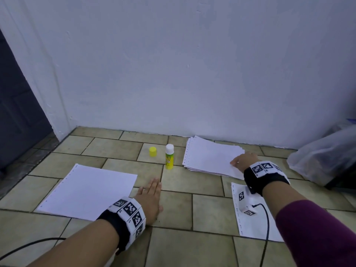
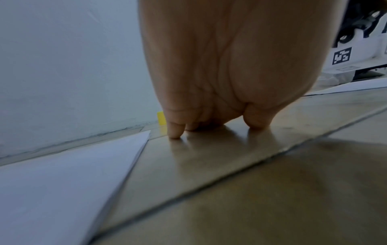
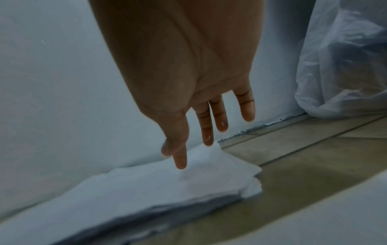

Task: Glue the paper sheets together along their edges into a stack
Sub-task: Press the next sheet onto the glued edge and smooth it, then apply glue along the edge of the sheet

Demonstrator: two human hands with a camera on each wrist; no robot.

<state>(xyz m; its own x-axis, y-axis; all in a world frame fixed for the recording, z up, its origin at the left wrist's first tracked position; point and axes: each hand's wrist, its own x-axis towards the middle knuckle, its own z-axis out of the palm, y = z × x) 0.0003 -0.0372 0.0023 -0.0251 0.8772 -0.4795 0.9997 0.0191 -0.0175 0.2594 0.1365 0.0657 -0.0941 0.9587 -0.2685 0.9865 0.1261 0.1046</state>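
A single white sheet lies flat on the tiled floor at the left. My left hand rests flat on the tile just right of it, fingers straight, holding nothing. A loose pile of white sheets lies near the wall at the right. My right hand is over its near right corner, fingers straight and touching the top sheet, whose corner curls up slightly. Between the papers stands an uncapped glue stick, with its yellow cap beside it.
Another sheet near my right forearm carries a white marker block with a black cable. A clear plastic bag sits at the far right against the wall. A dark door is at the left.
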